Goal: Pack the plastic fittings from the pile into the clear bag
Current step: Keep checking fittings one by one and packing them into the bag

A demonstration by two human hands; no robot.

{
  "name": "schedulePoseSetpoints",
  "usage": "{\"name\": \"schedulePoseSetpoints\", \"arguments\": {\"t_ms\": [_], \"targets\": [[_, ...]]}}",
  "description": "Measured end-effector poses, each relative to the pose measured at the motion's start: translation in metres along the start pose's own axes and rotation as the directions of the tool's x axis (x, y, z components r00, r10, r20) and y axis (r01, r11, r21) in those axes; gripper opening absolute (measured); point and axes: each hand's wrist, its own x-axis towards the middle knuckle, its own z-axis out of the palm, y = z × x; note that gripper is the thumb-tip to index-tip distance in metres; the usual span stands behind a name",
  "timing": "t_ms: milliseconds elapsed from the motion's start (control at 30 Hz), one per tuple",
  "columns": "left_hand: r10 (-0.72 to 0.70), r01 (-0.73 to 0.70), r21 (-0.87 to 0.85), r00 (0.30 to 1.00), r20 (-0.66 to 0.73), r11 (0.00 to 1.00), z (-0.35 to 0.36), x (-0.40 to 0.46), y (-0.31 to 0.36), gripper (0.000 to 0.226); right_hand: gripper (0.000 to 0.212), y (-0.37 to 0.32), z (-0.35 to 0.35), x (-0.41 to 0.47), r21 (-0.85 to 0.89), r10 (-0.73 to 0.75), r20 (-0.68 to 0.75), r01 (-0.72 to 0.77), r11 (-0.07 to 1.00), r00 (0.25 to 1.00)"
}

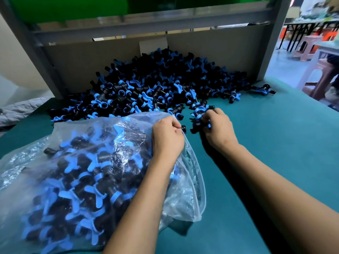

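I am reaching both bare forearms forward from the lower edge of the view, the left one rising from bottom centre, the right one coming in from the lower right corner. My left hand is lying knuckles up, its fingers curling tight and pinching the edge of the bag at its mouth. My right hand is sitting just beside it, a little farther forward, also back up, its fingers curling down around a few fittings at the near edge of the pile. The two hands are staying apart, not touching. Both wrists are running nearly straight with the forearms.
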Motion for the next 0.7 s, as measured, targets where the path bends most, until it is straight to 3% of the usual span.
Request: {"name": "schedulePoseSetpoints", "arguments": {"t_ms": [100, 200, 267, 300, 367, 433, 600, 700], "targets": [[0.002, -0.002, 0.000, 1.000, 0.005, 1.000, 0.000, 0.000, 0.000, 0.024, 0.016, 0.012, -0.007, -0.009, 0.066, 0.095, -0.130, -0.087, 0.994, 0.987], [0.005, -0.005, 0.002, 1.000, 0.003, 1.000, 0.000, 0.001, 0.000, 0.020, 0.015, 0.018, -0.013, -0.015, 0.109, 0.069, -0.273, -0.040, 0.993, 0.959], [-0.005, 0.005, -0.015, 1.000, -0.006, 1.000, -0.001, 0.002, -0.001, 0.017, 0.012, 0.017, -0.015, -0.017, 0.336, 0.092, -0.300, 0.015, 0.942, 0.949], [-0.011, 0.011, -0.019, 1.000, -0.010, 1.000, -0.001, 0.002, -0.001, 0.015, 0.010, 0.013, -0.016, -0.018, 0.548, 0.155, -0.241, 0.003, 0.837, 0.958], [-0.011, 0.011, -0.040, 1.000, -0.007, 0.999, -0.001, 0.003, -0.001, 0.006, 0.012, 0.005, -0.015, -0.020, 0.857, 0.234, -0.008, -0.114, 0.502, 0.972], [0.019, -0.019, -0.085, 1.000, -0.004, 0.996, -0.001, 0.003, -0.002, 0.011, 0.020, 0.001, -0.013, -0.021, 0.922, 0.230, 0.150, -0.220, 0.318, 0.962], [0.116, -0.104, -0.164, 0.991, 0.065, 0.981, -0.001, 0.002, 0.000, 0.036, 0.026, -0.003, -0.016, -0.024, 0.910, 0.122, 0.391, -0.403, 0.100, 0.912], [0.207, -0.185, -0.165, 0.970, 0.126, 0.969, 0.001, 0.002, 0.000, 0.031, 0.033, -0.004, -0.020, -0.026, 0.854, 0.046, 0.510, -0.512, 0.094, 0.859]]}}
